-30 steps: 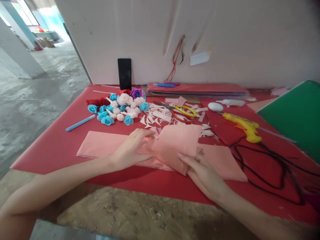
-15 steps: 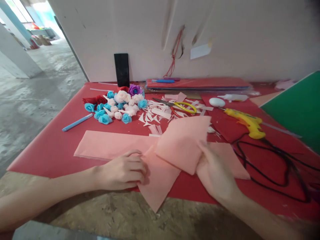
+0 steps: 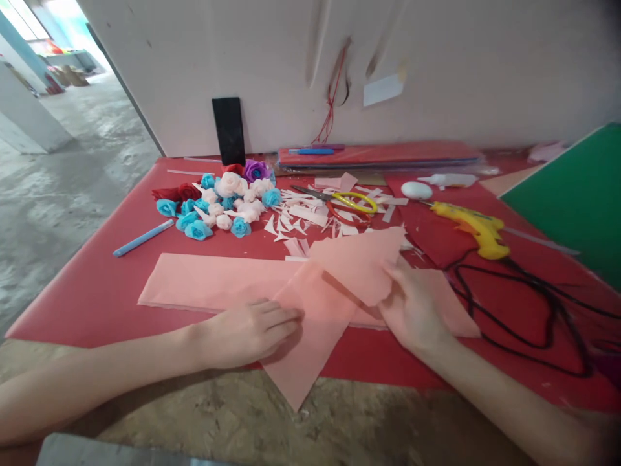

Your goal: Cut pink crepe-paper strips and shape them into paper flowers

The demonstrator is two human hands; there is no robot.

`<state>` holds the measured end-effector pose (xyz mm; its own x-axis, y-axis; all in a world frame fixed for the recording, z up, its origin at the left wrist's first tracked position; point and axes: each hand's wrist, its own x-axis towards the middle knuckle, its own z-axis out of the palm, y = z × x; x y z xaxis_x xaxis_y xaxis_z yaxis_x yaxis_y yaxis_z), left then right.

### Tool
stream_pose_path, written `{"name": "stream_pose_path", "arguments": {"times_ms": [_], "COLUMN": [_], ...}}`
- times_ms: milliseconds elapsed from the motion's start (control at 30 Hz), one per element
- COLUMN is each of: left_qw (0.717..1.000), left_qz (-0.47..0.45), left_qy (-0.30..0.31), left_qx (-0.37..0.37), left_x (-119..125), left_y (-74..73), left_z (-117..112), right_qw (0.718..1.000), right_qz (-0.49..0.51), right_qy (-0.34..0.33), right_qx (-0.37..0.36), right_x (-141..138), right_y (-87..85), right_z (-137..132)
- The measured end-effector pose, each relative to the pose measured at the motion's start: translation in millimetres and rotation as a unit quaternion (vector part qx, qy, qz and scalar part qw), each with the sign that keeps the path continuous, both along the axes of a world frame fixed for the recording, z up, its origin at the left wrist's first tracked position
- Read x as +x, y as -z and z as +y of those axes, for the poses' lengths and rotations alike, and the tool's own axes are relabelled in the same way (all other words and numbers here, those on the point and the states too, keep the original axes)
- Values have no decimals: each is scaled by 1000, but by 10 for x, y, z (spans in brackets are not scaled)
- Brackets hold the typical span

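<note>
My right hand (image 3: 412, 307) pinches a piece of pink paper (image 3: 361, 259) between thumb and fingers, holding it tilted above the other paper. My left hand (image 3: 259, 330) lies on another pink sheet (image 3: 303, 369), its fingers stretched across and pressing it down. One corner of that sheet points past the table's front edge. Whether the lifted piece joins the sheet beneath cannot be made out. Under both runs a long folded strip of pink paper (image 3: 208, 278), partly covered by the sheet and my hands.
Behind are paper roses (image 3: 230, 184), scissors (image 3: 356, 202) among white scraps (image 3: 308, 213), and an upright black phone (image 3: 229, 129). At right lie a yellow glue gun (image 3: 478, 226) with a black cable (image 3: 548, 336), a white egg-shaped object (image 3: 416, 189) and a green board (image 3: 567, 200). A blue pen (image 3: 143, 237) is left.
My right hand's paper has tipped over toward the back and lowered, showing less of its face. My left hand has slid right along the sheet and its fingers have straightened.
</note>
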<state>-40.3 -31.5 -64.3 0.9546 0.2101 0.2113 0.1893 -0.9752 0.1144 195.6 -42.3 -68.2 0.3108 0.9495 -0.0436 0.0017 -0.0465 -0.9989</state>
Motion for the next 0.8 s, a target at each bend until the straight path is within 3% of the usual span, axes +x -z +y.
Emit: {"name": "stream_pose_path", "arguments": {"times_ms": [133,300,533,700,800], "left_qw": [998,998,998,998,999], "left_qz": [38,30,1,-3,-8], "left_qy": [17,13,-5,-19,-27], "left_qx": [48,54,58,53,43], "left_x": [-11,-30,-54,-125,-172], "left_y": [-4,17,25,-6,-24], "left_z": [-20,-39,-123,-222,-289], "right_qw": [990,947,904,891,869], "right_qz": [-113,-280,-387,-413,-460], "right_qy": [-80,-154,-181,-186,-183], "right_qx": [-7,-14,10,11,-12], "right_x": [-34,-131,-154,-124,-118], "right_y": [75,142,301,299,294], "right_z": [-98,-164,-176,-176,-193]}}
